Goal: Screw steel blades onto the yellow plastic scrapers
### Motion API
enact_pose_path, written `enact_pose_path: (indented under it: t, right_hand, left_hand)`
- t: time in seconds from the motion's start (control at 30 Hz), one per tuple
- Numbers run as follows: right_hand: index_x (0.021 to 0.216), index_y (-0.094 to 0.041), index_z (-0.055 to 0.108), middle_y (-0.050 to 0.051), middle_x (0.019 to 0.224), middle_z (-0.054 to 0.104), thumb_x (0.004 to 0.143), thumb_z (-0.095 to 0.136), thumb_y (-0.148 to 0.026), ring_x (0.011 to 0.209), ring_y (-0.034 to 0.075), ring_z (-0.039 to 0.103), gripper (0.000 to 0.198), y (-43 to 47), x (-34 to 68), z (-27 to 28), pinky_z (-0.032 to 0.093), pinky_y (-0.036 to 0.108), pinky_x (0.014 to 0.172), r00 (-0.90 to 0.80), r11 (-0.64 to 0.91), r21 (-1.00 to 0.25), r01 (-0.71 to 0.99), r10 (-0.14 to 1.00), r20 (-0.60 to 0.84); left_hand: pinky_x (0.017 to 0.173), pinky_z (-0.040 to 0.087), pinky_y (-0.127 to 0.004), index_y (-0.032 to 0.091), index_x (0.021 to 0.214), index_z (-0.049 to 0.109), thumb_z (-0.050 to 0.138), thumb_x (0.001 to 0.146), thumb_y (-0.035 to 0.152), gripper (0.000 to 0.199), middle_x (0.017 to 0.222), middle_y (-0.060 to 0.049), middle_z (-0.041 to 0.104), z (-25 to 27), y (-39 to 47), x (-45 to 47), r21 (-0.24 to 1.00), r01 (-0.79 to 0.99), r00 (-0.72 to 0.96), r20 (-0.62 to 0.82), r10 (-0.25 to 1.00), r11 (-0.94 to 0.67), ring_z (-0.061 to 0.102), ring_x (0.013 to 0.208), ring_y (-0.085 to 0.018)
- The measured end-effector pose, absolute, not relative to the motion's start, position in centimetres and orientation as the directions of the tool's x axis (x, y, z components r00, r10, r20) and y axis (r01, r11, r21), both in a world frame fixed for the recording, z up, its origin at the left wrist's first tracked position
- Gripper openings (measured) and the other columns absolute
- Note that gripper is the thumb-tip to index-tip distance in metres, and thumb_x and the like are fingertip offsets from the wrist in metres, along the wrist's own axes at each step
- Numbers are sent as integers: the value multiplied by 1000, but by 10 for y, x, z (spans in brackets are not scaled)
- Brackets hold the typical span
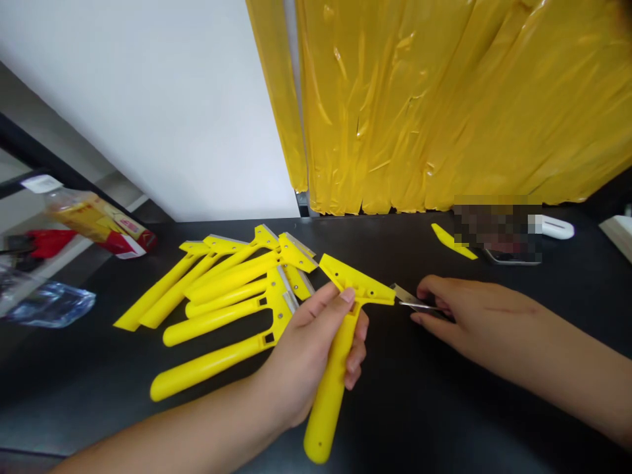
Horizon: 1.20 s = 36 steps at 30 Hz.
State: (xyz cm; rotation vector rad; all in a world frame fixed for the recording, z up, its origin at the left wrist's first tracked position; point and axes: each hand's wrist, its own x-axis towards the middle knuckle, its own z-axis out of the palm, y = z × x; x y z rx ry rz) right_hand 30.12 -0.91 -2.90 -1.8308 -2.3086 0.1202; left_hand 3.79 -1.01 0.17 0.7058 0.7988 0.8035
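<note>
Scraper (332,378): yellow, in the left hand above the black table (419,408), wide head up and away, handle end toward the wearer. Head shows small holes and a ribbed recess; no metal strip seen on it.
Left hand (309,342): grasping the scraper at the neck, thumb on the recess, fingers curled round behind the handle.
Right hand (476,313): pinching a thin metal piece (419,306) between thumb and fingers, tip just beside the head's right end. Contact or small gap: can't tell.
Scraper feel: looks like moulded plastic; I'd call it light and stiff, not fragile. Smooth round handle, may slip a bit.
Scraper grip: neck is the good spot, steadies the head; handle middle also fine. Keep fingers off the head's edge.
Metal piece feel: thin, springy at a guess, maybe sharp. Hold by the flats.
Scraper pile (232,273): to the left, overlapping, handles toward the wearer's left; several heads carry metal strips and screws.
Loose yellow strip (453,242): flat on the table beyond the right hand, near a pixelated patch.
Bottle (99,217): far left, tilted, well apart from the pile.
</note>
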Motion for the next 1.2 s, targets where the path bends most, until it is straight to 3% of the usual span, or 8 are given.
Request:
enact_pose_path:
  t: [0.1, 0.27, 0.37, 0.53, 0.63, 1.03, 1.2]
  right_hand:
    - [97, -28, 67, 3, 81, 72, 100, 57, -44, 68, 23, 68, 19, -8, 299, -29, 42, 35, 61, -202, 197, -186, 963, 979, -8]
    - [93, -27, 67, 2, 78, 69, 94, 64, -44, 66, 20, 62, 17, 8, 303, -15, 39, 32, 59, -164, 76, -307, 949, 948, -273]
    - [86, -26, 64, 0, 75, 65, 94, 63, -43, 65, 18, 55, 18, 15, 306, -10, 37, 30, 57, -211, 51, -417, 907, 914, -347]
    - [83, -23, 63, -1, 74, 58, 94, 71, -56, 68, 16, 50, 36, 18, 308, 2, 39, 28, 60, -325, -42, -742, 669, 881, -343]
    - [83, -23, 65, -4, 71, 51, 89, 80, -60, 66, 14, 43, 41, 16, 305, 11, 34, 27, 59, -332, -115, -837, 535, 883, -333]
    - [83, -20, 67, -6, 67, 54, 82, 93, -49, 59, 9, 39, 39, 5, 292, 12, 28, 22, 53, -422, -269, -933, 238, 837, -348]
    - [85, -19, 73, -4, 69, 58, 85, 90, -57, 63, 10, 45, 41, 1, 285, 11, 35, 24, 58, -411, -228, -946, 229, 859, -307]
  left_hand:
    - [42, 45, -17, 21, 92, 53, 64, 109, 45, 30, 77, 4, 62, -1, -11, 38, 783, -339, 464, -343, 817, 521, 50, 48, -7]
    - [41, 46, -18, 21, 92, 55, 66, 107, 45, 30, 76, 3, 61, -1, -11, 37, 785, -326, 462, -354, 813, 527, 50, 48, -8]
    - [44, 51, -20, 20, 90, 58, 69, 105, 45, 30, 77, 1, 63, -2, -12, 38, 789, -303, 457, -373, 808, 535, 55, 50, -10]
    - [45, 49, -19, 18, 90, 65, 68, 103, 47, 32, 64, -2, 64, -2, -11, 38, 807, -219, 430, -425, 796, 549, 58, 48, -12]
    - [41, 43, -17, 18, 88, 64, 66, 102, 44, 29, 59, -1, 63, -1, -10, 38, 811, -192, 437, -433, 788, 552, 53, 43, -10]
    - [38, 46, -15, 19, 87, 66, 63, 104, 47, 33, 50, 2, 56, -4, -15, 37, 826, -28, 531, -465, 709, 563, 49, 39, -10]
    - [38, 48, -16, 18, 90, 66, 68, 100, 45, 28, 70, 1, 64, -5, -17, 38, 814, -52, 556, -458, 694, 579, 53, 43, -8]
